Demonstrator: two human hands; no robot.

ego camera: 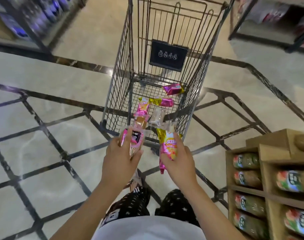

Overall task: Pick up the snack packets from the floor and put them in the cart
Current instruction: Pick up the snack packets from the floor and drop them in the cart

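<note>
**Both grips hold packets at the cart's near end**

The left grip (120, 158) is closed round a brown packet (137, 135) with a pink and black label. Its thumb is on one edge and its fingers on the other, and the packet's top end points toward the cart (123, 66). The right grip (180, 163) is closed round a pink packet (170, 147) with yellow foil at its top end; the lower end sticks out below the palm. The two held packets are side by side but apart, at the cart's near end.

On the cart's wire bottom lies a magenta packet (173, 89) toward the far right corner, with a second magenta packet (163, 101) nearer the middle. A pink-orange packet (143, 104) and a clear packet (157, 116) show just beyond the held ones; I cannot tell whether they rest on the bottom. A black sign (167, 55) hangs on the cart's far wall.

The cart stands on a tiled floor (44, 118). A shelf (262, 153) of bottles (246, 161) stands to the right.
</note>
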